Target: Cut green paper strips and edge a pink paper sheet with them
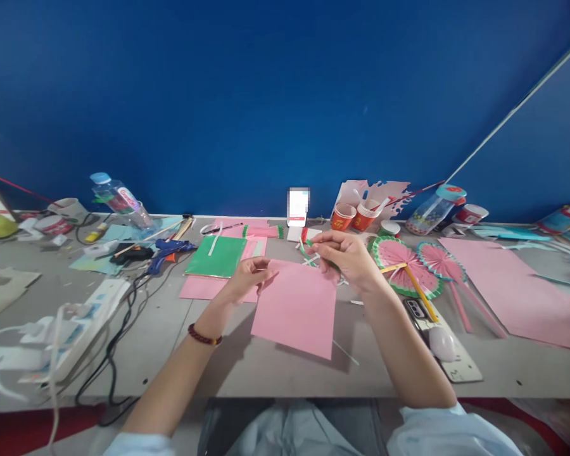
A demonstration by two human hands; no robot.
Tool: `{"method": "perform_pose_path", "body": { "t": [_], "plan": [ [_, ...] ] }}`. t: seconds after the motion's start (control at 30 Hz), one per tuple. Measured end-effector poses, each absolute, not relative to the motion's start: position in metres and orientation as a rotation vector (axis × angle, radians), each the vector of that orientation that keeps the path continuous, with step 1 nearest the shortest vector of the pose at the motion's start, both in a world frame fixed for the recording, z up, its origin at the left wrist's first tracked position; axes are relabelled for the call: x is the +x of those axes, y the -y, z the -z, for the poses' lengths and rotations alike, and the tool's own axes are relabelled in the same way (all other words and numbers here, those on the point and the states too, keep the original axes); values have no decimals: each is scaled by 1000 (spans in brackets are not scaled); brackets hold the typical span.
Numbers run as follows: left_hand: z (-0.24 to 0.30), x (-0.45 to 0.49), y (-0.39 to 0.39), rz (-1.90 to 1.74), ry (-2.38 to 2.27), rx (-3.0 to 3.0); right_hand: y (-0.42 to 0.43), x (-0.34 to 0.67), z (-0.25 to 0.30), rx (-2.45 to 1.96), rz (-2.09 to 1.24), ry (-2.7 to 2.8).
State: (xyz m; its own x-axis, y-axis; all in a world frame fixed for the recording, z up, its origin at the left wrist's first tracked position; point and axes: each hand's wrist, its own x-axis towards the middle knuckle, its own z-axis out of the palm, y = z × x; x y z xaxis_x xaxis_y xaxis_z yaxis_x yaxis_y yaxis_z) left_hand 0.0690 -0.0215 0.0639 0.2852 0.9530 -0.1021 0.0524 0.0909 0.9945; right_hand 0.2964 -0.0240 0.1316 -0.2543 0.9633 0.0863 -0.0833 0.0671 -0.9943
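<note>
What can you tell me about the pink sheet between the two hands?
The pink sheet is plain and four-cornered, and looks like paper or thin card. No print or fold shows. It is held up, tilted, over the grey table. The left hand pinches its upper left corner; the right hand holds it near the upper right.

- The person is wearing light blue sleeves (449, 430).
- A dark red bracelet (202, 335) with a golden bit (217, 341) is going around the left wrist.
- Light blue cloth (292, 434) is covering the lap.
</note>
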Motion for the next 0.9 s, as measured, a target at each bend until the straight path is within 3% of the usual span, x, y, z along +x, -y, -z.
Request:
{"method": "perform_pose_path", "body": {
  "t": [0.37,0.67,0.77,0.9],
  "plan": [
    [-4,101,20,-1081,-1189,1077,16,295,-123,-1346,-792,2083],
    [4,98,20,-1114,-1297,1239,0,337,-124,-1802,-106,1985],
    [2,100,22,-1093,-1290,1292,-7,342,-119,-1830,-56,1980],
    [3,103,25,-1065,-1219,1282,-14,325,-105,-1618,-240,2162]
  ]
}}
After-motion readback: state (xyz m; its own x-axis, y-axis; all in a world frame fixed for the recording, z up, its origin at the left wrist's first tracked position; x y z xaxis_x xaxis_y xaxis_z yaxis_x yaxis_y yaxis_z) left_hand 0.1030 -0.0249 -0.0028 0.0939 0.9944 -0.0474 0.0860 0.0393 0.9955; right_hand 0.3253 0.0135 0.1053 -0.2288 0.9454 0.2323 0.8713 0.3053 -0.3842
